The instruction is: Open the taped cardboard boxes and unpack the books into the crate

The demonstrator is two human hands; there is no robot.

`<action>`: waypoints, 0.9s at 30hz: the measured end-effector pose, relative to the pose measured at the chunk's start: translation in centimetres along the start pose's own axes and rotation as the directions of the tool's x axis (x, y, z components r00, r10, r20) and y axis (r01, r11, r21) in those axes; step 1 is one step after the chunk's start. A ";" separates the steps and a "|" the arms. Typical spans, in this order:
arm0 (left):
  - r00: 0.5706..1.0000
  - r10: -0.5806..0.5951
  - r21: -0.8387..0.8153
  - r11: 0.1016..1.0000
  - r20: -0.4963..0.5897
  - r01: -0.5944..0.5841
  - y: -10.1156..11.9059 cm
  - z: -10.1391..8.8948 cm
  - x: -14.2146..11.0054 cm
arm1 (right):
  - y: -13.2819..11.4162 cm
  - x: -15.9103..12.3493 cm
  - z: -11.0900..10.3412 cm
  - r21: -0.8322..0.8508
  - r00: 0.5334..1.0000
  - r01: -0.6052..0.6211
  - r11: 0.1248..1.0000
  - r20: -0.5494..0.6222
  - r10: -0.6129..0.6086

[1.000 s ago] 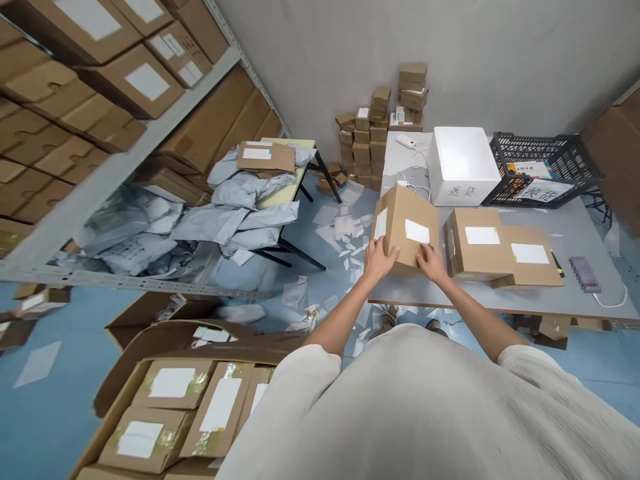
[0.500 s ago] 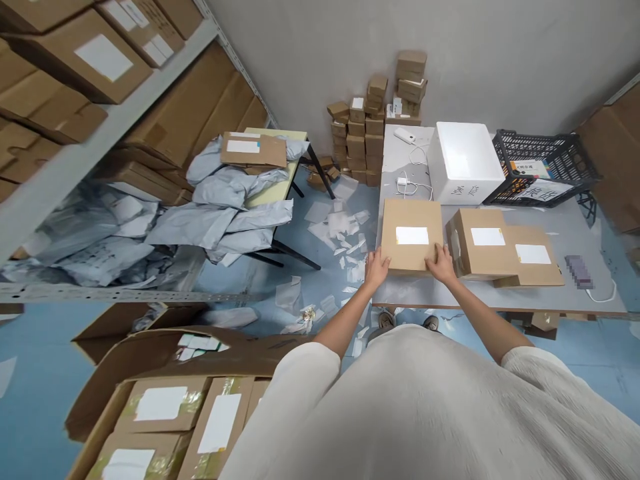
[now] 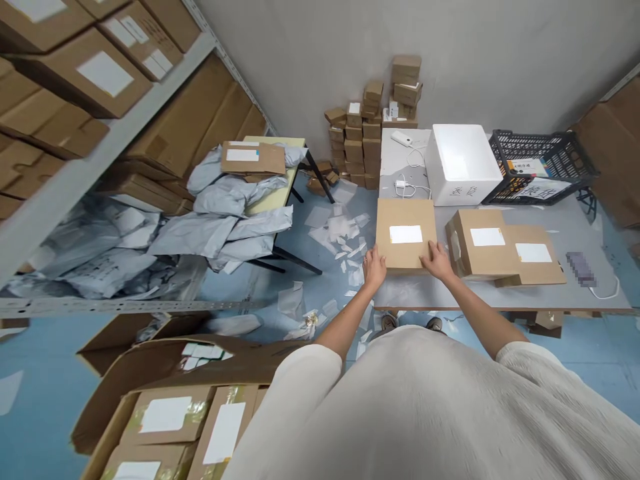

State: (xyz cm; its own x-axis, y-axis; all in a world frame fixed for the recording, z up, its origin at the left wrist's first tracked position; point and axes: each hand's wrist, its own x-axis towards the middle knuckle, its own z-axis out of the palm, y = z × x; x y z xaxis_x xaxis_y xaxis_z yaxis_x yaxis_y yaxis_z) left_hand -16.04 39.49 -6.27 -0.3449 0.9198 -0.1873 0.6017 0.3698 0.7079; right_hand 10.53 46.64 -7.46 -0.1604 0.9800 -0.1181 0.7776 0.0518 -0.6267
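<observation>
A cardboard box with a white label on top lies flat at the left end of the grey table. My left hand grips its near left corner. On the near right corner is my right hand, with fingers closed on the edge. Between them the two hands hold the box from both sides. To the right, apart from it, stand a taller labelled cardboard box and a lower labelled box touching each other.
Behind the boxes are a white foam box and a black plastic crate. Leftward, a small table carries grey mailing bags. Paper scraps litter the floor. A large carton of taped boxes stands at lower left.
The held box has gone from tilted to flat on the table, then shifted slightly left. Both hands have stayed on it. The camera view has swung a little.
</observation>
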 end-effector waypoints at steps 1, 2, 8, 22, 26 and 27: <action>1.000 0.004 0.019 1.000 -0.011 -0.004 0.3 0.1 -0.2 | 0.2 -0.1 -0.2 0.009 1.000 0.007 1.000 0.004 -0.007; 1.000 0.019 0.037 0.999 -0.022 -0.018 0.7 0.3 -0.3 | 0.5 -0.3 -0.5 0.011 1.000 0.017 1.000 0.006 -0.017; 0.968 0.249 0.095 0.964 0.020 -0.249 4.8 3.0 -1.4 | 2.9 -1.0 -4.2 -0.028 0.988 0.132 0.991 -0.073 -0.134; 0.691 0.607 0.136 0.705 0.393 -0.696 19.6 16.9 -4.7 | 18.7 1.5 -19.6 -0.297 0.992 0.005 0.955 -0.117 -0.041; 0.725 0.541 0.234 0.708 0.425 -0.666 20.3 18.4 -5.4 | 20.1 1.4 -20.2 -0.385 0.990 0.144 0.912 0.050 -0.135; 0.728 0.535 0.258 0.700 0.428 -0.666 20.3 18.5 -5.4 | 20.1 1.4 -20.1 -0.402 0.986 0.166 0.901 0.074 -0.149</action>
State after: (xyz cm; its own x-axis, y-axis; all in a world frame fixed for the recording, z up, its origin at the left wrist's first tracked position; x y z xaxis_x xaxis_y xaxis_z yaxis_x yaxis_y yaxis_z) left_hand 11.32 44.41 -3.49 0.3794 0.9239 -0.0493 0.8367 -0.3199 0.4445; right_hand 38.18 52.97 -4.75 -0.3188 0.9445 -0.0800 0.9179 0.2865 -0.2746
